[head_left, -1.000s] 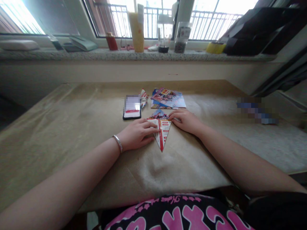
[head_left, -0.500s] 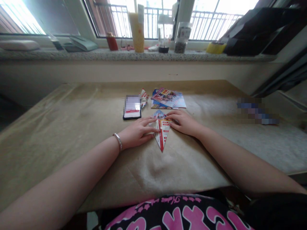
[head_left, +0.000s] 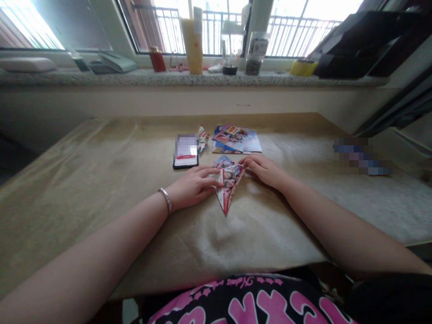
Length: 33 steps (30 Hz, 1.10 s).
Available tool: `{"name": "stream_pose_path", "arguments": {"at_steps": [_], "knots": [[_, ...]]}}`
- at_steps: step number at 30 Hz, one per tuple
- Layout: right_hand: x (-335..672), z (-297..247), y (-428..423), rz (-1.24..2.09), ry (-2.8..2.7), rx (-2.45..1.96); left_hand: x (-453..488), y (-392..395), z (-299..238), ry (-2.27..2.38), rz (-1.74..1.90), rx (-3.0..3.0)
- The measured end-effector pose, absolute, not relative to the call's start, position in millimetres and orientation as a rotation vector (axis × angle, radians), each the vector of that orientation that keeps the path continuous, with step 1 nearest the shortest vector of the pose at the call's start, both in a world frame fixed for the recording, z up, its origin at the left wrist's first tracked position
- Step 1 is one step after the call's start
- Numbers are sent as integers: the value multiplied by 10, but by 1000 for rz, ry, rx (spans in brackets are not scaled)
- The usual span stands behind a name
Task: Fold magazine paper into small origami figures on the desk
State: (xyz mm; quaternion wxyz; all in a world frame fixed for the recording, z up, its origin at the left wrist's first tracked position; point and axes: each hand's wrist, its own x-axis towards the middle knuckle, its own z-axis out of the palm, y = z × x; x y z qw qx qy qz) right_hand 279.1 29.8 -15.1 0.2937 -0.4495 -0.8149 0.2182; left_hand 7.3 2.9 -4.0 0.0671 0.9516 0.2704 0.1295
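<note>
A kite-shaped piece of folded printed paper (head_left: 228,186) lies on the covered table, its narrow point toward me. My left hand (head_left: 197,183) rests flat on its left side, fingers stretched over the paper. At the upper right edge, my right hand (head_left: 261,168) pinches a flap of the paper between thumb and fingers. That flap stands lifted and opened out to the right, showing a colourful printed inside. Beyond the left hand lies a phone (head_left: 186,155) with a lit screen, partly blurred.
Behind the paper is a pile of colourful printed sheets (head_left: 239,138). A small folded paper piece (head_left: 203,137) sits beside the phone. A blurred bluish object (head_left: 362,157) lies far right on the table cover (head_left: 118,180). Bottles and jars stand along the windowsill (head_left: 135,79).
My right hand has moved slightly right, drawing the right flap of the folded paper up and outward, so its printed inside now shows. My left hand has stayed nearly in place.
</note>
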Motion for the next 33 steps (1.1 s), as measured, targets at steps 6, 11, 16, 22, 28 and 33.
{"name": "stream_pose_path", "arguments": {"at_steps": [6,11,16,22,28,33], "knots": [[2875,-66,271,584,-2300,-1132,79,17,-28,873,352,2881],[2915,-50,267,496,-2480,-942,102,-5,-24,947,349,2899],[2937,-101,269,398,-2554,-934,129,-34,-31,1020,384,2925],[2938,-151,286,396,-2592,-905,124,-31,-77,1160,355,2899],[2920,-199,280,405,-2593,-904,125,-35,-69,1171,335,2852],[2881,-200,257,369,-2613,-938,95,-10,-76,1172,443,2778]]}}
